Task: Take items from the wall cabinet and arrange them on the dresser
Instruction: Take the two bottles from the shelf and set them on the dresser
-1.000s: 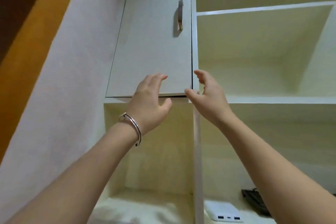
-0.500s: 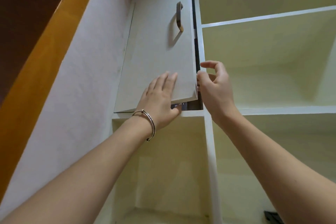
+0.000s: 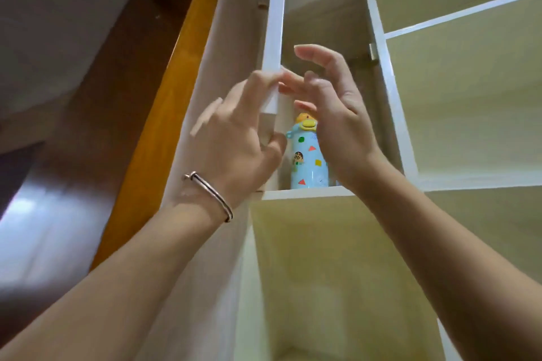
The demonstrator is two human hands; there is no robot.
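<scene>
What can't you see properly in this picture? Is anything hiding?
Head view, the only one:
- Bottle: its right side hides behind the right hand, so its full shape is unclear.
- Cabinet door: seen edge-on, its front face does not show.
- Left hand: blurred, so its exact grip on the door edge is unclear.
- Rest of that compartment: hidden by both hands and the door.
- The dresser: out of the picture.

Smooth matt white laminate cabinet door, glossy printed plastic bottle, shiny metal bangle, polished wood trim at left
</scene>
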